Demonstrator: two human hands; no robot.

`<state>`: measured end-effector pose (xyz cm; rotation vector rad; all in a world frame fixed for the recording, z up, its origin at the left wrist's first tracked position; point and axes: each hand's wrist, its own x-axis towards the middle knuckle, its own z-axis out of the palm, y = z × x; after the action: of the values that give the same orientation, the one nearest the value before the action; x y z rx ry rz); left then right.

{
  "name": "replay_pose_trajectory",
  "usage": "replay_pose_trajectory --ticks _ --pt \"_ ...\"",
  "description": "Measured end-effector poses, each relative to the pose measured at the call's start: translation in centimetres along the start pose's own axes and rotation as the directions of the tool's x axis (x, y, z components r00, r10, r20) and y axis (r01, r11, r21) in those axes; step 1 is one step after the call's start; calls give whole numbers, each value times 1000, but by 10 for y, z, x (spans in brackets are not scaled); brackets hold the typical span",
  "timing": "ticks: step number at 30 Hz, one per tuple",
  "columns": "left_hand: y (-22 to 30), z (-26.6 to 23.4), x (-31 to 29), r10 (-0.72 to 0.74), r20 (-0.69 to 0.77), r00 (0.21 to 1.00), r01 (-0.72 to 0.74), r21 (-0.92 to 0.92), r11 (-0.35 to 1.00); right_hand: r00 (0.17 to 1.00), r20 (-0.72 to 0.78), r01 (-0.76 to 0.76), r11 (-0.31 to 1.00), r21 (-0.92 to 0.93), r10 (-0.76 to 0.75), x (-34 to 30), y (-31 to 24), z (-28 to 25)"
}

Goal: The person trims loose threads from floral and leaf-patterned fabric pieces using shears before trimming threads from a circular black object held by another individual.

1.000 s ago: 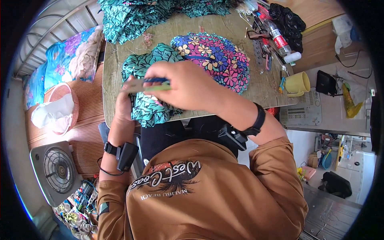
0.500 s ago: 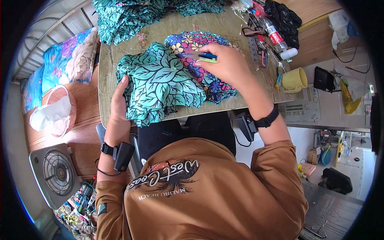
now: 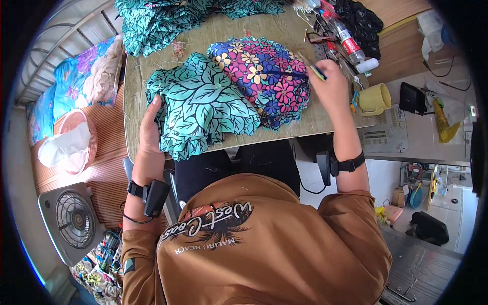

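A stack of teal fabric pieces with a black leaf print [image 3: 206, 104] lies near the table's front edge. My left hand [image 3: 150, 124] is closed on its left edge, thumb on top, the other fingers mostly hidden beneath. To its right, partly overlapped by the teal stack, is a pile of flower-print fabric [image 3: 269, 76] in pink, blue and cream. My right hand [image 3: 330, 86] is beyond that pile's right edge, over the table, closed around small thread snips [image 3: 318, 72] with blue and yellow-green handles. Their tips point away toward the upper left.
More teal leaf-print fabric [image 3: 157, 25] is heaped at the table's far left. Scissors [image 3: 321, 37], a plastic bottle [image 3: 348, 43] and a black bag [image 3: 361, 23] crowd the far right. A yellow mug [image 3: 374, 99] stands at the right. Thread scraps [image 3: 178, 48] dot the table [image 3: 274, 28].
My right hand has moved right with the snips, off the flower-print pile, uncovering more of it. My left hand stays on the teal stack.
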<state>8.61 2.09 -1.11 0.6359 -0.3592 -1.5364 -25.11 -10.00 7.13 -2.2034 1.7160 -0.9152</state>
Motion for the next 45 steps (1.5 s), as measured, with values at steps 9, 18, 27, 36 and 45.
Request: replay_pose_trajectory --ticks 9,18,27,36,45 --pt "-1 3 -1 -3 -16 1000 3 -2 1000 973 110 185 970 155 -203 -22 -39 0" --pt "0 9 -3 10 -3 1000 -11 -41 999 937 267 197 972 127 -225 -23 -41 13" --pt "-1 7 -3 6 -14 1000 -6 -9 1000 937 271 172 967 189 -220 -23 -39 14" --pt "0 7 -2 1 -38 999 -2 -27 1000 942 239 197 964 178 -237 -22 -36 17" --pt "0 10 -4 7 -28 1000 -8 -32 999 964 228 100 981 169 -137 -16 -40 7"
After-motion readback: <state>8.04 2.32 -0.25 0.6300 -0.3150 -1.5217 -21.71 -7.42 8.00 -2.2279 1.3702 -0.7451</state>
